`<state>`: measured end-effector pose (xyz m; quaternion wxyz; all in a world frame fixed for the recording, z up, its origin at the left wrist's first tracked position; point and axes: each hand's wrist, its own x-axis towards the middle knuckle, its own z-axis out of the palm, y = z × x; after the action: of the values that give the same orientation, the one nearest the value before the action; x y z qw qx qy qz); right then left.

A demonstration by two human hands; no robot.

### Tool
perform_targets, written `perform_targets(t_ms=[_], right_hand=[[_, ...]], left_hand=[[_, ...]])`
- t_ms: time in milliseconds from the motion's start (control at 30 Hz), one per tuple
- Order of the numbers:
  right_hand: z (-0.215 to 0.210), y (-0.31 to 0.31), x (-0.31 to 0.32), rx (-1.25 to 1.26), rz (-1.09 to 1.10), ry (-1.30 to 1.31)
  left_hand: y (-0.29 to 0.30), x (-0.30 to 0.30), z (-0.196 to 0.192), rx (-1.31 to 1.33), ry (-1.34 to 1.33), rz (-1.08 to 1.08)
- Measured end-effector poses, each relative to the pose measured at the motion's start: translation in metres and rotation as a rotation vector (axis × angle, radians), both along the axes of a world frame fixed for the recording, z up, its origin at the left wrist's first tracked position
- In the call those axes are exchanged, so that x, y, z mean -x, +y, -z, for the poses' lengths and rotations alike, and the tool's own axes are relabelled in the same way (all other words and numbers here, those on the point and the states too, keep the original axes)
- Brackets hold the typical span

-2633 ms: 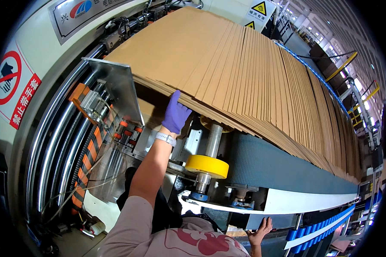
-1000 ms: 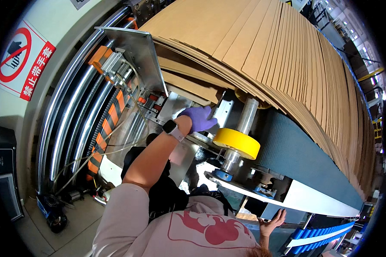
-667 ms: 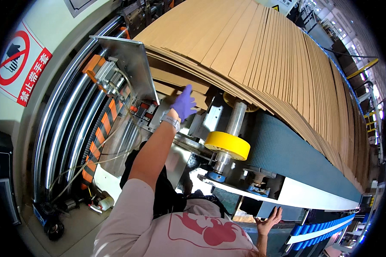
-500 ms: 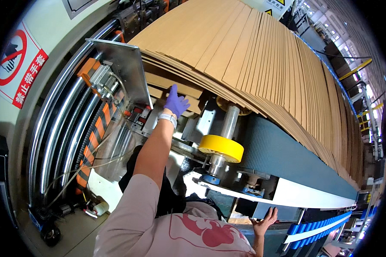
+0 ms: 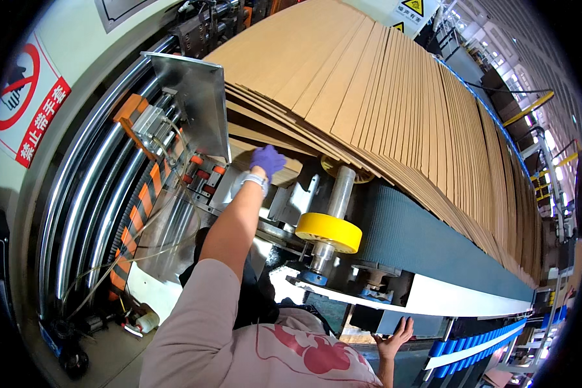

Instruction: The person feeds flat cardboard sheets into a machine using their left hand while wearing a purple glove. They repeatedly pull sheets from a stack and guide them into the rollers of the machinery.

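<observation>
My left hand [image 5: 267, 163], in a purple glove with a pale band at the wrist, reaches forward to a lower cardboard sheet [image 5: 292, 172]. It lies under the raised front edge of a long row of overlapping cardboard sheets [image 5: 343, 71]. The gloved fingers look bunched and foreshortened, so their grip is unclear. My bare right hand [image 5: 396, 337] is low on the right, fingers spread, against a dark grey box-like panel [image 5: 410, 323] below the conveyor. Nothing shows in its grasp. Just right of my left hand is a metal bracket [image 5: 295, 200].
A yellow wheel [image 5: 328, 233] on a steel shaft stands before the dark conveyor belt [image 5: 407, 220]. At left are an upright metal plate [image 5: 197, 97], chrome rollers [image 5: 87, 187] and a black-orange striped guard [image 5: 139, 220]. Blue rollers [image 5: 478, 346] line the lower right.
My left hand has shifted slightly down, and its spread fingers now look more bunched. More of the lower cardboard gap shows beside the metal plate. My right hand stays at the panel.
</observation>
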<state>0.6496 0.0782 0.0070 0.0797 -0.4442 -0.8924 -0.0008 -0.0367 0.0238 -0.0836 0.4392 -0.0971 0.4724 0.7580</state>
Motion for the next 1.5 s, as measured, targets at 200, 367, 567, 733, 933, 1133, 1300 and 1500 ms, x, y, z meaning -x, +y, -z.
perform_targets(t_ms=[200,367,567,733,933,1133,1300,1500], right_hand=[[0.003,-0.006,-0.003,-0.056,0.024,0.028],[0.004,0.002,0.001,-0.059,-0.020,0.054],[0.002,-0.002,-0.004,0.003,0.024,0.007],[0.007,0.011,0.001,-0.012,-0.050,0.031],[0.004,0.001,-0.006,-0.023,-0.021,0.028],[0.006,0.004,-0.010,-0.031,-0.026,0.021],[0.002,0.006,-0.001,-0.027,-0.052,0.053],[0.007,-0.002,-0.016,-0.003,0.049,-0.008]], left_hand=[[0.009,-0.024,-0.045,-0.168,0.109,-0.039],[-0.001,-0.007,-0.060,-0.178,-0.127,-0.220],[0.009,-0.018,-0.097,-0.296,-0.043,-0.441],[-0.007,0.010,-0.015,0.298,0.212,-0.298],[0.015,0.006,-0.011,-0.467,-0.127,-0.488],[0.042,0.011,0.042,-0.409,-0.085,-0.494],[0.039,0.044,0.078,0.113,-0.179,-0.633],[0.046,0.009,-0.009,0.015,-0.009,-0.633]])
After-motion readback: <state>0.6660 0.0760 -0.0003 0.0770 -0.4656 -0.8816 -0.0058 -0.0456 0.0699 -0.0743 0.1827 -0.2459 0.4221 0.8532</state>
